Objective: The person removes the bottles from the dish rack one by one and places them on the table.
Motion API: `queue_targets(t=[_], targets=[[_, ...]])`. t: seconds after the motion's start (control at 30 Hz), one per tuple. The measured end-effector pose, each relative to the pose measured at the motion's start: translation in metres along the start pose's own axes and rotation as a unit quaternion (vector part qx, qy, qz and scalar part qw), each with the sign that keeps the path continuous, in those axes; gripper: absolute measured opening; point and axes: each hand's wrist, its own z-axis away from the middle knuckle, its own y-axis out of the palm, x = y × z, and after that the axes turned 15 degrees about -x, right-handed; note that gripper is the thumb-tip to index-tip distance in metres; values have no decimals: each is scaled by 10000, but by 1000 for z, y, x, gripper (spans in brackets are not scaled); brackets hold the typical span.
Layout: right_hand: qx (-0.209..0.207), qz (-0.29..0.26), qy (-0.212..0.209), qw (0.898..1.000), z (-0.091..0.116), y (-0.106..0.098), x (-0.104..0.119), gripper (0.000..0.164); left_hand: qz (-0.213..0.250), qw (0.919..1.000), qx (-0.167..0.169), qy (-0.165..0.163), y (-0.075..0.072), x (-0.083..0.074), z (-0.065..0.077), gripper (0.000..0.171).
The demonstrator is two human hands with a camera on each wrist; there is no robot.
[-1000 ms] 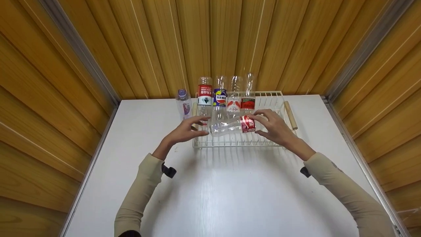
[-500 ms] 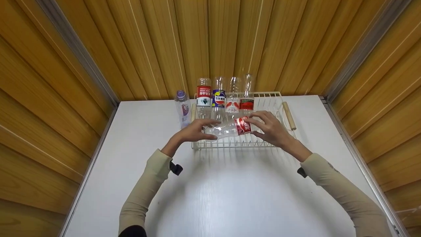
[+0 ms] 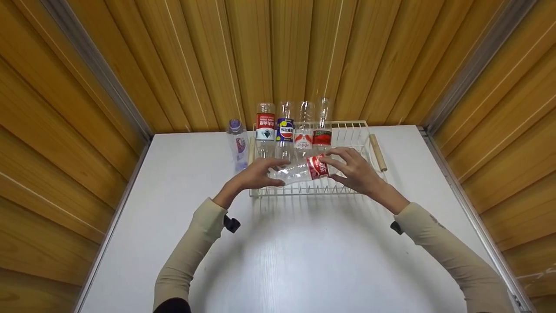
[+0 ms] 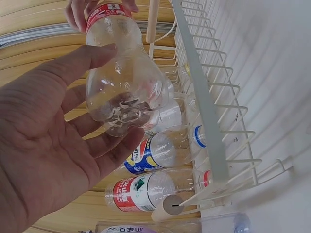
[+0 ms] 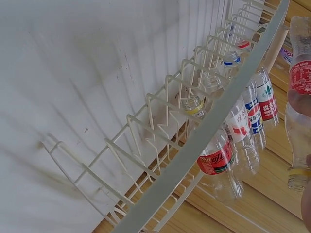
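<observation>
A clear plastic bottle with a red label (image 3: pixel 318 166) is held almost level above the front of a white wire dish rack (image 3: pixel 308 194), its base to the left. My left hand (image 3: pixel 259 173) grips the base end; in the left wrist view its thumb and fingers curl about the clear bottle (image 4: pixel 124 73). My right hand (image 3: pixel 357 173) pinches it at the label. A yellow ring shows at the bottle's neck (image 5: pixel 299 177) in the right wrist view. Several clear bottles lean in the rack behind, among them a red-and-white-labelled bottle (image 3: pixel 265 127) and a blue-labelled bottle (image 3: pixel 285 130).
Left of the rack, a bottle with a purple cap (image 3: pixel 237 143) stands on the white table (image 3: pixel 278 261). The rack has a wooden handle (image 3: pixel 377 152) at its right end. Wood-look panels (image 3: pixel 291 52) wall in the table at the back and sides.
My left hand has moved right and taken hold of the bottle's base end. The bottle and my right hand have shifted slightly left.
</observation>
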Motion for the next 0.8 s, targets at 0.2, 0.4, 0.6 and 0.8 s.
queue_targets(t=[0.2,0.4,0.6,0.8], targets=[[148,-90,552,9983,0,-6,-7,76,-27,9998,-206,47,-3,1,4,62],[106,-234,1147,9931,5,-18,-22,78,-63,9985,-537,-59,-9,9,13,62],[7,-453,2031,9781,23,-30,-42,86,-78,9960,-837,-305,-22,16,26,62],[44,-726,3178,9454,49,-42,-61,80,271,9897,-1295,-555,-32,27,42,62]])
